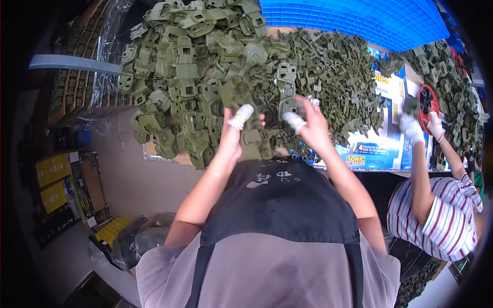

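At the far left, flat boxes with yellow faces (54, 177) lie on the floor, and stacked trays wrapped in clear film (84, 82) stand at the tabletop's left end. Next comes a big heap of olive-green plastic housings (185, 66), piled loosely across the tabletop (131, 149).

The person's left hand (233, 128) hovers at the near edge of that heap, thumb up in a white fingertip cover, the other fingers curled toward the parts. Whether it pinches a piece I cannot tell, as the hand hides its own grip.

Just to its right, the right hand (308, 123), fingertips also covered in white, pinches a grey-green moulded part (286, 100) and holds it upright above the pile. This part looks light, stiff and thin-walled with cut-outs. It probably handles best when pinched by its outer edges rather than by any slim tab, which could bend or snap.

Beyond it spreads a mound of smaller flat olive pieces (334, 66), with a blue grid tray (359, 18) behind and a printed blue carton (382, 143) beneath. At the far right, a co-worker in a striped shirt (447, 215) lifts gloved hands to a red-and-black piece (426, 102).
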Tool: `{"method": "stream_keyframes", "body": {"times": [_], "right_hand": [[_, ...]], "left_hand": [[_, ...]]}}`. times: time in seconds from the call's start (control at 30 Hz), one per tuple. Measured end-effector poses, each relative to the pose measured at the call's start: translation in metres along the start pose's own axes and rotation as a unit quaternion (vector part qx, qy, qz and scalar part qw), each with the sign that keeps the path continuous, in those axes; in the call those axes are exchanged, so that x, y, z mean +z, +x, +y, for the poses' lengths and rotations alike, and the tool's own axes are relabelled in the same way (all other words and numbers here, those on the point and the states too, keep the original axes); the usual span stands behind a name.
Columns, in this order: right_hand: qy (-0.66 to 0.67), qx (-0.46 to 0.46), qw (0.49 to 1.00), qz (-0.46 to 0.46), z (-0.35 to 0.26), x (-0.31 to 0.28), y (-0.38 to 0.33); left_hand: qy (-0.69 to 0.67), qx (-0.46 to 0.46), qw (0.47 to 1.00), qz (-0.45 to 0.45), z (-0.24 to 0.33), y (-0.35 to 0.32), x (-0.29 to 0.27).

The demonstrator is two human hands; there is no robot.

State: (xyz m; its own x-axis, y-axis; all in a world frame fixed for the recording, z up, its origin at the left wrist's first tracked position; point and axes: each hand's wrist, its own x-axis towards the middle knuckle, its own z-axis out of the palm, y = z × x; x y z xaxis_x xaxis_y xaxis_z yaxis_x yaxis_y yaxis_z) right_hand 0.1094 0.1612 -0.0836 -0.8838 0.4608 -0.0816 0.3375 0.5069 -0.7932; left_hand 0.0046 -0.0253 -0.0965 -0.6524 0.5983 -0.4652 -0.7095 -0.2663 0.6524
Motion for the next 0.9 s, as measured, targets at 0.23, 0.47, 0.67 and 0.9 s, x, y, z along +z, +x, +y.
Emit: {"method": "stream_keyframes", "body": {"times": [0.23,0.47,0.67,0.9], "right_hand": [[-0.123,-0.050,0.987,0.094,0.022,0.044,0.022],[0.224,-0.100,0.968,-0.057,-0.023,0.004,-0.028],[0.162,-0.051,0.974,-0.146,-0.040,-0.007,-0.042],[0.520,0.045,0.843,-0.130,-0.029,-0.011,-0.050]], "left_hand": [[0.043,0.098,0.994,-0.009,0.021,0.010,0.005],[0.121,0.118,0.985,-0.015,-0.008,0.009,0.037],[0.122,0.165,0.979,-0.001,-0.022,0.006,0.038],[0.102,0.107,0.989,-0.032,0.002,-0.003,0.031]]}}
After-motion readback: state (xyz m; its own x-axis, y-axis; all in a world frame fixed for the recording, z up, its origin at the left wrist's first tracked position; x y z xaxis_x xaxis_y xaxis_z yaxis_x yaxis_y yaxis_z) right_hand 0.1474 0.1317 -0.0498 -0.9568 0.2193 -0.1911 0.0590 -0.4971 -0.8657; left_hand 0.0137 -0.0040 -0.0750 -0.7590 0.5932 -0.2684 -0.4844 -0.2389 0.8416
